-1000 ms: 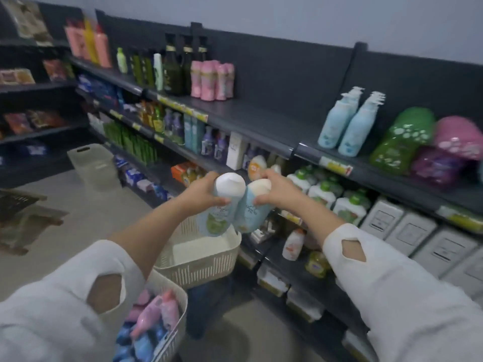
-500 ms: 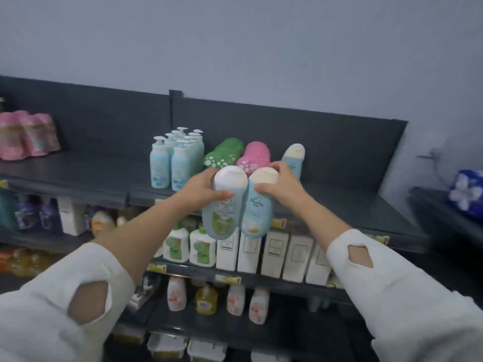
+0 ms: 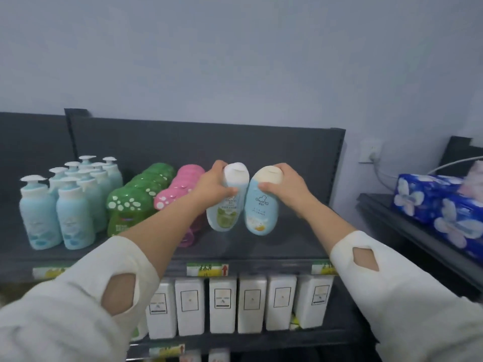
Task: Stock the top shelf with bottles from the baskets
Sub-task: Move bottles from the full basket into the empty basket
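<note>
Two pale blue bottles, one with a green label [image 3: 226,205] and one with an orange label [image 3: 261,210], hang side by side over the bare right part of the top shelf [image 3: 287,246], just right of the pink bottles [image 3: 180,186]. Each stands nearly upright, its long axis leaning a little so the cap tips right, cap up and label toward the camera. Whether the bases touch the shelf cannot be told. The left hand [image 3: 213,185] curls round the green-labelled bottle's neck and the right hand [image 3: 286,188] round the other's. Green bottles [image 3: 130,202] and pump bottles [image 3: 65,207] already fill the left side, so stocking looks well along; these two are not yet released, and the baskets are out of view.
</note>
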`<state>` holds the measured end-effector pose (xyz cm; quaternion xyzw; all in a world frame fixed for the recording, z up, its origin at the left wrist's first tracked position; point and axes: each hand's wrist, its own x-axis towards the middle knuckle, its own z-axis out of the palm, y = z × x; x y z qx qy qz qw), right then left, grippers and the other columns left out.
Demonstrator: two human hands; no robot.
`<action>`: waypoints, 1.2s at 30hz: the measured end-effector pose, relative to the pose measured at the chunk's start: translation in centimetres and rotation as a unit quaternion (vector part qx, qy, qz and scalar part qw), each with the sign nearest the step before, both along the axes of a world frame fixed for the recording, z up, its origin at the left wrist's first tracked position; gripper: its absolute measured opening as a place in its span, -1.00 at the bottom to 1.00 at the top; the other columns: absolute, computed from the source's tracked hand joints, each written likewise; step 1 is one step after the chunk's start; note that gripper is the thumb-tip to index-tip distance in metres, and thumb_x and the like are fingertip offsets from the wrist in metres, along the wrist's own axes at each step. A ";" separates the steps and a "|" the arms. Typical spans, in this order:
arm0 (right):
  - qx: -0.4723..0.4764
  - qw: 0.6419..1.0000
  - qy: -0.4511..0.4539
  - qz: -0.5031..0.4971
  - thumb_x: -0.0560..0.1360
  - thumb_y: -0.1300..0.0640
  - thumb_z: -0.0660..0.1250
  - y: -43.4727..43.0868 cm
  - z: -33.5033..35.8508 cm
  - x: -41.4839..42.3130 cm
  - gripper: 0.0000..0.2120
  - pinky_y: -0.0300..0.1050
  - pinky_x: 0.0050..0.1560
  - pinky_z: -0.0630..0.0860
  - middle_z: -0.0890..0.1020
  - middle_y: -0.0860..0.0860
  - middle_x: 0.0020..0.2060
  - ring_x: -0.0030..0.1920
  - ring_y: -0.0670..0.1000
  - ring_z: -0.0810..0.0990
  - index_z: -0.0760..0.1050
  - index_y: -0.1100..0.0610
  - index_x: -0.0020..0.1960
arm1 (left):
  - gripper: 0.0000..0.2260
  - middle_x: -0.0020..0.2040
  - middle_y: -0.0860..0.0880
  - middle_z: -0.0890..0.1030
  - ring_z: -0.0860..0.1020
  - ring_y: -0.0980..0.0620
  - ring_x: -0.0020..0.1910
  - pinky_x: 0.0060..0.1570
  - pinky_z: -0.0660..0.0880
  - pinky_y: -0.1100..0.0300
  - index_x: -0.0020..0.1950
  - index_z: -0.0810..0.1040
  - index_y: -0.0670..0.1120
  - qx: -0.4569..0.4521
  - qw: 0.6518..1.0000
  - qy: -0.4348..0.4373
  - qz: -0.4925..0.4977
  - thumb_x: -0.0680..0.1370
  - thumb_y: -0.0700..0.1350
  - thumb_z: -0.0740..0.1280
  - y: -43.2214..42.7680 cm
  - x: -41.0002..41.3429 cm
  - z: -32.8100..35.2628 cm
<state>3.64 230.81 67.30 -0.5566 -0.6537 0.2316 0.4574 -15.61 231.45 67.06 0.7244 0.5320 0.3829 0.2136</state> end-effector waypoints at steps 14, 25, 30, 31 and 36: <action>-0.065 0.997 -0.030 0.034 0.36 0.08 0.49 11.5 -3.9 3.3 -0.63 -0.17 -0.15 0.48 0.56 -0.05 0.03 0.02 -0.03 0.55 0.40 -0.05 0.08 | -0.42 0.24 -0.20 0.44 0.46 -0.17 0.19 0.14 0.44 0.00 0.35 0.22 -0.19 -0.058 0.983 0.171 0.019 0.44 -0.14 0.44 13.6 2.9 -2.9; -0.081 0.978 -0.130 0.144 0.34 0.07 0.51 13.4 -3.1 3.6 -0.58 -0.18 -0.10 0.56 0.57 -0.10 0.04 0.04 -0.08 0.55 0.45 -0.12 0.14 | -0.36 0.17 -0.15 0.38 0.49 -0.22 0.11 0.10 0.48 -0.10 0.38 0.23 -0.01 -0.012 0.949 0.310 0.053 0.39 -0.08 0.47 15.0 2.7 -2.6; -0.069 0.975 -0.119 0.172 0.35 0.10 0.51 12.9 -3.3 2.0 -0.59 -0.26 -0.14 0.53 0.56 -0.14 0.00 0.00 -0.13 0.53 0.44 -0.10 0.12 | -0.40 0.16 -0.18 0.41 0.46 -0.20 0.14 0.13 0.44 -0.04 0.43 0.22 0.02 -0.027 0.960 0.275 0.046 0.45 -0.05 0.40 15.0 2.3 -2.8; -0.063 0.975 -0.124 0.175 0.35 0.09 0.51 12.8 -3.4 1.4 -0.58 -0.30 -0.18 0.49 0.56 -0.11 0.02 -0.01 -0.13 0.52 0.44 -0.09 0.13 | -0.44 0.17 -0.20 0.43 0.45 -0.21 0.16 0.12 0.43 -0.01 0.43 0.23 0.00 -0.024 0.965 0.259 0.045 0.48 -0.05 0.37 15.1 2.1 -2.7; -0.016 0.969 -0.186 0.162 0.34 0.02 0.51 12.9 -3.6 -1.3 -0.46 -0.21 -0.10 0.44 0.45 -0.03 0.13 0.12 -0.02 0.44 0.39 0.00 0.26 | -0.77 -0.02 -0.17 0.50 0.48 -0.15 -0.08 -0.15 0.36 0.11 0.21 0.38 -0.15 0.007 0.981 0.182 0.073 0.60 -0.09 0.21 14.7 0.4 -2.3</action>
